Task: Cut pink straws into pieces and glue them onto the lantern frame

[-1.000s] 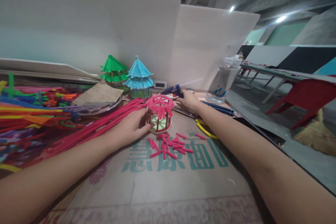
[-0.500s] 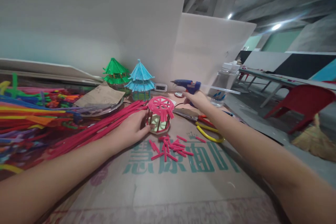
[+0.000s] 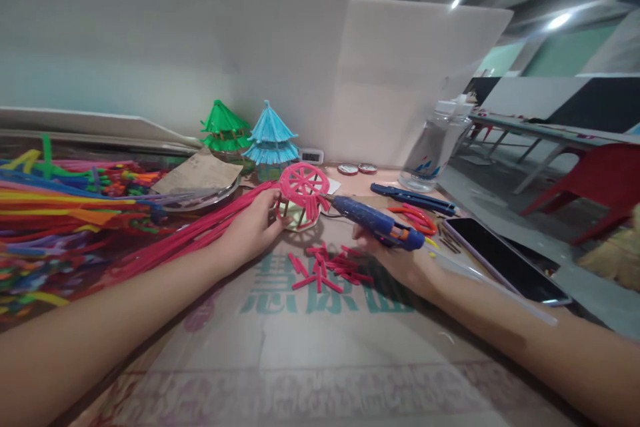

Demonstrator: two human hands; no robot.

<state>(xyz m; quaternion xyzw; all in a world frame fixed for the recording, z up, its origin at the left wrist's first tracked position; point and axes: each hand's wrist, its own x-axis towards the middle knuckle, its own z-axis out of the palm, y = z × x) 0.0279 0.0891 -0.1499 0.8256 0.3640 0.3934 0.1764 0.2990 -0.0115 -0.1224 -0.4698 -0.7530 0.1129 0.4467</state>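
Note:
My left hand [image 3: 264, 219] grips the side of a small pavilion model [image 3: 303, 185] with a pink spoked top, thin posts and a pale base. In my right hand [image 3: 395, 260] is a blue hot glue gun [image 3: 379, 220], a clear glue stick trailing from its back. The gun's nozzle meets or nearly meets the pink strips at the model's right edge; I cannot tell if it touches. Short pink pipe cleaner pieces [image 3: 327, 270] lie in a loose pile in front of the model. Long pink pipe cleaners [image 3: 200, 230] run beneath my left hand.
Finished green [image 3: 223, 127] and blue [image 3: 271, 137] pavilion models stand at the back. Multicoloured pipe cleaners [image 3: 65, 213] fill the left side. At right are a water bottle [image 3: 435, 147], a blue utility knife [image 3: 413, 198] and a phone [image 3: 505, 259].
My right hand has brought the glue gun from the back right toward me and to the model's right edge. My left hand still holds the model, which is slightly more tilted.

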